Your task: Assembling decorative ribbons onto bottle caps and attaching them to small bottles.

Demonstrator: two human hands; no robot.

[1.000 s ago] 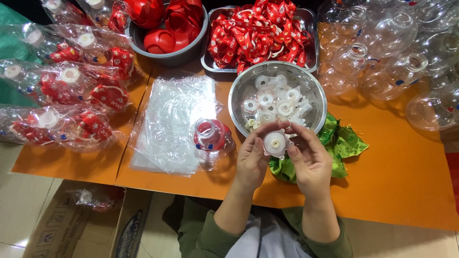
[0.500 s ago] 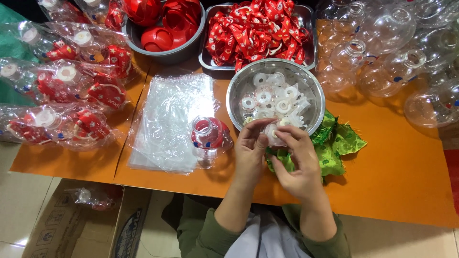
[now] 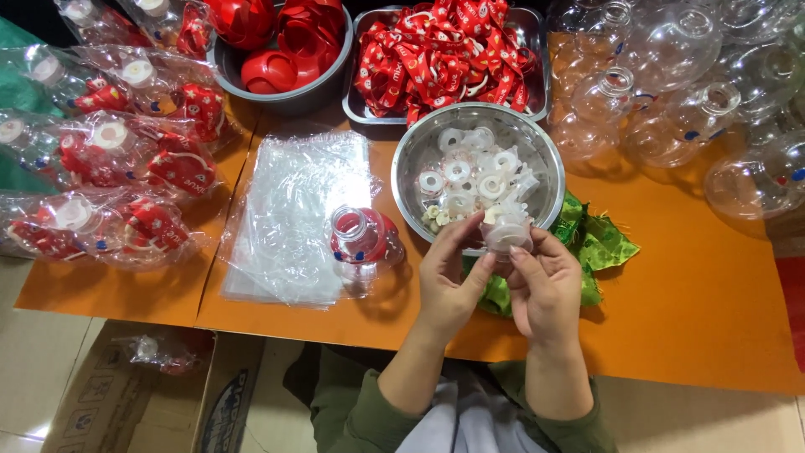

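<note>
I see a white plastic cap (image 3: 506, 231) pinched between both hands at the near rim of the steel bowl (image 3: 411, 159). My left hand (image 3: 453, 273) and right hand (image 3: 545, 285) close their fingers on it. A clear bottle (image 3: 362, 239) stands left, on plastic bags (image 3: 293, 210).

A small assembly workshop: an orange table (image 3: 688, 335) crowded with clear plastic bottles (image 3: 662, 92), a metal bowl (image 3: 545, 159) of white caps, red ribbons (image 3: 444, 54), finished bagged items (image 3: 109, 159).
</note>
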